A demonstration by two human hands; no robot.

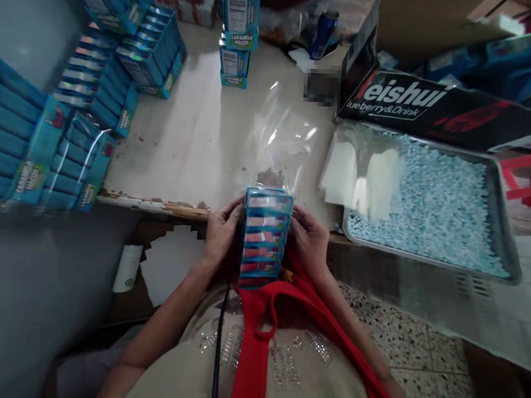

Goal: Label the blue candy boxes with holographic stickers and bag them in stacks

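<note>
A blue candy display box (264, 236) filled with a row of small packs is held upright at the table's front edge, close to my body. My left hand (221, 232) is closed on its left side, with the thumb against the edge. On the opposite side my right hand (310, 238) grips it, fingers partly hidden behind the box. Clear plastic film (279, 124) stretches from the far side of the box over the table; how far it wraps the box I cannot tell.
Wrapped candy boxes (93, 77) are stacked along the left wall. Two more boxes (238, 35) stand at the back. On the right, a metal tray (510, 231) holds small light-blue pieces, with white paper sheets (340, 172) at its left. Behind it is a black carton (399, 105).
</note>
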